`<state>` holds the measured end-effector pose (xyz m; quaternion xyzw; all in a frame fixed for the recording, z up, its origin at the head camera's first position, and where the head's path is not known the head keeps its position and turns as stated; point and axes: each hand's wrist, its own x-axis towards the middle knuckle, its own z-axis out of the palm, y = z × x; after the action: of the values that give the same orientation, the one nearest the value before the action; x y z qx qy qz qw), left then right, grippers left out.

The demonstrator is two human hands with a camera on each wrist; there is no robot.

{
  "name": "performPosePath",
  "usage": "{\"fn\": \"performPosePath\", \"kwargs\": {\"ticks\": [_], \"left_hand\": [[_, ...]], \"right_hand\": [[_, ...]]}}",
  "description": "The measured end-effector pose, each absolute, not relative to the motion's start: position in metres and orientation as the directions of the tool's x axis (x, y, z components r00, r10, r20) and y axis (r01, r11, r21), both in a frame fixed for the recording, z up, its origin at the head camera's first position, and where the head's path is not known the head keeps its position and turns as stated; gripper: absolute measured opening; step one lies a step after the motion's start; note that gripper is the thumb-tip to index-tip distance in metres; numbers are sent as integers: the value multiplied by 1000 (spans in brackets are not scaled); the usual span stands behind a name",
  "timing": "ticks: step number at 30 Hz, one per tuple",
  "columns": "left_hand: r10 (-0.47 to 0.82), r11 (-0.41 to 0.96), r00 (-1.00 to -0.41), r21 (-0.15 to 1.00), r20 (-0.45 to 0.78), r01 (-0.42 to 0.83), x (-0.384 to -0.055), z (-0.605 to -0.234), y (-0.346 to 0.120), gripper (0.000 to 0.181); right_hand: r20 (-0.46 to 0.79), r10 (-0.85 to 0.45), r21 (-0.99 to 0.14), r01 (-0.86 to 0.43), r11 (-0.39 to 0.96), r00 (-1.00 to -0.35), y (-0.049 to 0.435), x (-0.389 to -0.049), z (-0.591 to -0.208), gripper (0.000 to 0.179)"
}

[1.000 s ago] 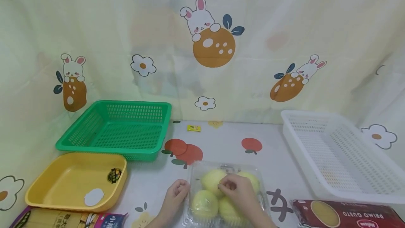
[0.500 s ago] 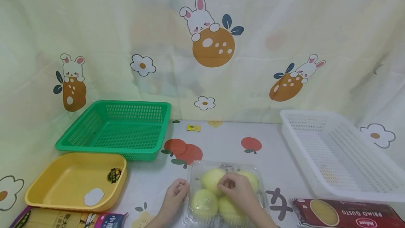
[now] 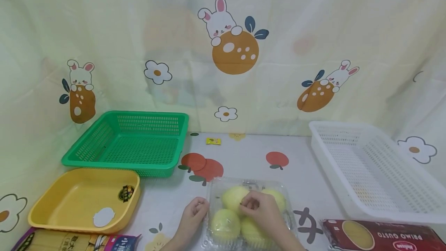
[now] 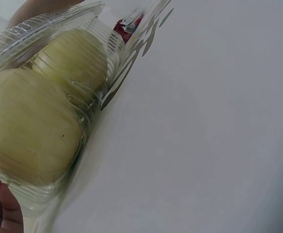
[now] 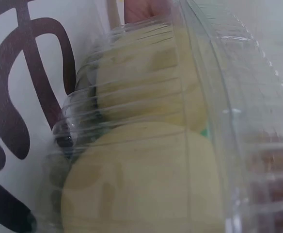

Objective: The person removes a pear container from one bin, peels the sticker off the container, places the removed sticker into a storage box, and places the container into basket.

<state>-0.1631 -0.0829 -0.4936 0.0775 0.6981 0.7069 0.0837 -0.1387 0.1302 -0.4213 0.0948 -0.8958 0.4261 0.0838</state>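
Observation:
A clear plastic clamshell box [image 3: 214,189] holds several round pale yellow-green fruits [image 3: 225,226], at the front middle of the table. My right hand [image 3: 263,208] is over the box with curled fingers. Its thumb and index tips come together above the far left fruit, at a tiny dark speck; I cannot tell whether they pinch it. My left hand [image 3: 193,212] rests beside the box's left side, fingers loosely curled and tips at its edge. In the left wrist view, its fingers [image 4: 8,204] lie close to the box corner. The right wrist view shows two fruits [image 5: 146,179] through the ribbed plastic.
At the left are a green basket [image 3: 174,160] and a yellow tray [image 3: 76,189], with a noodle packet [image 3: 76,241] in front. A white basket [image 3: 331,165] stands at the right behind a dark red packet [image 3: 386,235]. Behind the box lies a small yellow sachet [image 3: 213,141].

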Motion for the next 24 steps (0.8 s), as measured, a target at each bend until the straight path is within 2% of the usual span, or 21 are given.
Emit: {"fn": "performPosePath", "kwargs": {"ticks": [13,24], "left_hand": [[251,-14,-967,999,-46,-51,-161,-489,-84,19],[248,-13,-968,999,-27,-31,-161,-492,-84,19]], "right_hand": [[161,-112,-764,-195,615,-981,129,-142,-419,12],[251,-102,-721,-256,644,-963,129,-141,-424,14]]}}
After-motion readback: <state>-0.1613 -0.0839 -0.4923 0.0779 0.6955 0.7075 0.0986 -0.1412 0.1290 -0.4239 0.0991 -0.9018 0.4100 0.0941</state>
